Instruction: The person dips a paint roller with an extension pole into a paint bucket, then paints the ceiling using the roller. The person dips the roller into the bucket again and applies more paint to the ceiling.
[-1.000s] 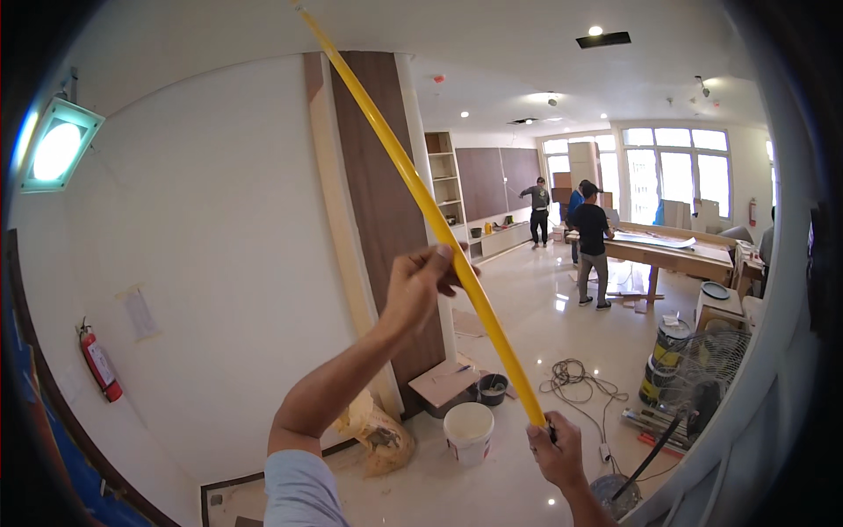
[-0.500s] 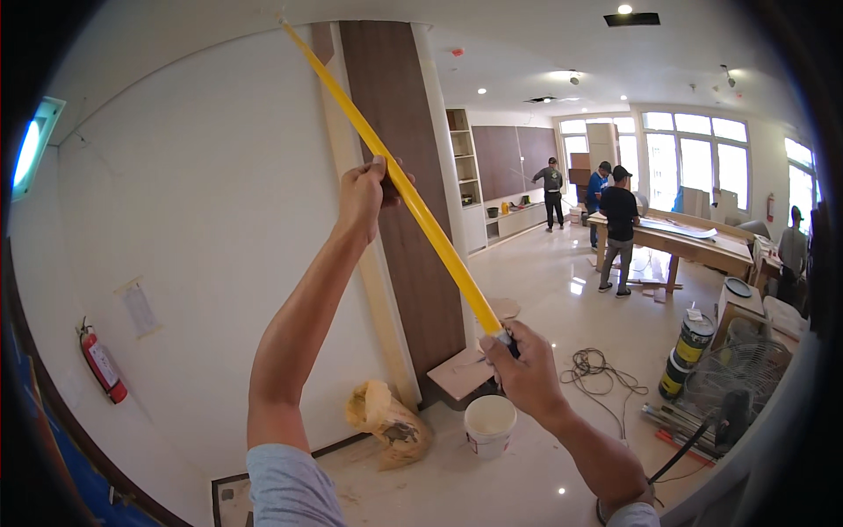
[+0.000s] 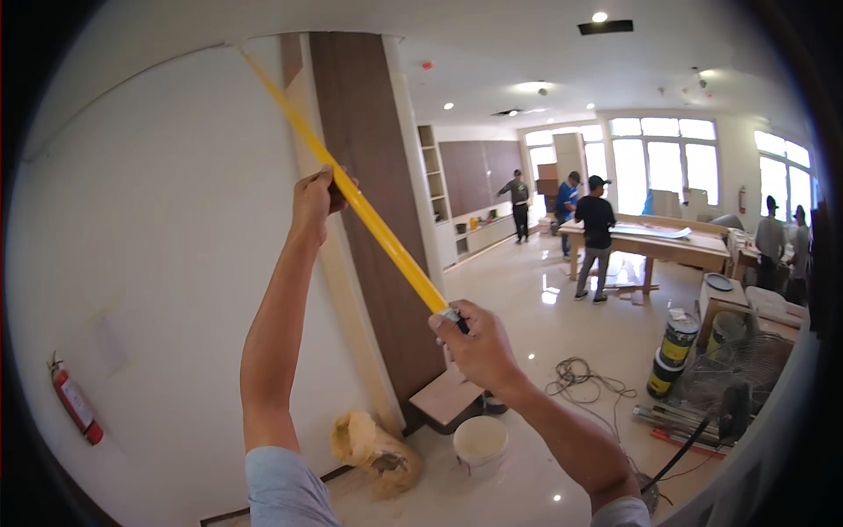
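A yellow tape measure blade (image 3: 386,241) slants across the view, up to where the white wall meets the ceiling. My left hand (image 3: 314,204) pinches the blade partway along, arm raised. Lower down, my right hand (image 3: 479,342) is closed around the tape's silver and dark case, which its fingers mostly hide. Behind the blade stand the white wall (image 3: 176,228) and a tall dark wood-look panel (image 3: 373,158) with a pale strip along its left side.
Below stand a white bucket (image 3: 481,442), a yellowish sack (image 3: 378,452) and a flat board (image 3: 446,398). Cables (image 3: 584,378), paint pails (image 3: 672,351) and a fan (image 3: 733,378) are at right. Several people work around a wooden table (image 3: 676,248). A fire extinguisher (image 3: 76,400) hangs at left.
The view has turned a little to the right. The blade's upper end now meets the ceiling edge slightly farther left of the dark panel. Both hands keep their hold on the tape measure.
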Available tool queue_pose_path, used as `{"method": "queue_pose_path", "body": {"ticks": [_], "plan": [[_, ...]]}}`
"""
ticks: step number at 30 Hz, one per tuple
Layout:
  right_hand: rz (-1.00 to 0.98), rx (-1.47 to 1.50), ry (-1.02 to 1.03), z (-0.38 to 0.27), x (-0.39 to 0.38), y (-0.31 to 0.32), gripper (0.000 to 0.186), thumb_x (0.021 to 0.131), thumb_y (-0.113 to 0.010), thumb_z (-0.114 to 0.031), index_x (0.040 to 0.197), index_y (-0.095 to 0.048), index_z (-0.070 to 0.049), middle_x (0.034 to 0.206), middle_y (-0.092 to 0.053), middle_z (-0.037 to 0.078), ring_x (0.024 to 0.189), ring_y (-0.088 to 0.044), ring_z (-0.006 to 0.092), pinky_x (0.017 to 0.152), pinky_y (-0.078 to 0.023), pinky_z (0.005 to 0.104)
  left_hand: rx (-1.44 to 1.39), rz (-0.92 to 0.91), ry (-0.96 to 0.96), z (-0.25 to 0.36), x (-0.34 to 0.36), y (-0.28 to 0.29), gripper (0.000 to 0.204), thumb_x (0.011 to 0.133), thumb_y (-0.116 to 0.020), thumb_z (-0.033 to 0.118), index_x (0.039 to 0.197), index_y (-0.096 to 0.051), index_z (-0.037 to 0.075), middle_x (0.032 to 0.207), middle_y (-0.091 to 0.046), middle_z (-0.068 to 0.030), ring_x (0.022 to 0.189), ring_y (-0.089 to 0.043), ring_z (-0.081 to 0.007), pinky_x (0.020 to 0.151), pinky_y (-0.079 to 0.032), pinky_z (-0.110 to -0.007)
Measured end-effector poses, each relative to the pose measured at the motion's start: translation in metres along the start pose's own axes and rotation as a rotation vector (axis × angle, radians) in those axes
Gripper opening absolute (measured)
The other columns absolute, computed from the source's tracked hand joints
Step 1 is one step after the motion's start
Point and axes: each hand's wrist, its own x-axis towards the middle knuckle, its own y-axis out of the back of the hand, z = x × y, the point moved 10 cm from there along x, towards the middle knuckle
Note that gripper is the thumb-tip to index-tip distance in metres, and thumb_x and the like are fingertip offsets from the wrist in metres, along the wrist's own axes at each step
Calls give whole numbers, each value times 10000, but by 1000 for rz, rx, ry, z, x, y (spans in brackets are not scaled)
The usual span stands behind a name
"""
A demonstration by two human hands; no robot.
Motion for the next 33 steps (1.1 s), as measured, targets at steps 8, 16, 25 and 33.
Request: {"method": "queue_pose_path", "body": {"ticks": [8, 16, 25, 33], "plan": [[46, -329, -106, 61, -116, 41, 348, 934, -761, -320, 1040, -685, 3, 693, -603, 64, 603, -557, 129, 562, -466, 328, -20, -173, 43, -33, -68, -14, 418, 1084, -534, 341, 1105, -729, -28, 923, -762, -108, 724, -673, -141, 689, -531, -286], [416, -378, -301, 180, -447, 42, 348, 802, -884, -307, 888, -686, -34, 643, -586, 108, 543, -511, 229, 522, -429, 400, -186, -396, 132, -52, -212, -15, 407, 1089, -530, 273, 1316, -607, -56, 1062, -754, -150, 949, -745, -242, 862, -609, -400], [467, -656, -1113, 298, -866, 15, 370, 887, -794, -456, 993, -758, -104, 799, -742, 111, 677, -649, 285, 627, -518, 416, -303, -1003, 549, -121, -520, -100, 351, 1080, -578, 278, 1341, -577, 42, 1165, -727, -91, 1106, -709, -210, 908, -586, -355], [611, -991, -1763, 212, -1175, -81, 551, 921, -676, -618, 1092, -762, -101, 902, -775, 164, 876, -754, 311, 799, -569, 477, -476, -1437, 1022, -200, -803, -166, 395, 1059, -597, 426, 1286, -571, 104, 1172, -721, -31, 1115, -679, -166, 916, -553, -348]]}}
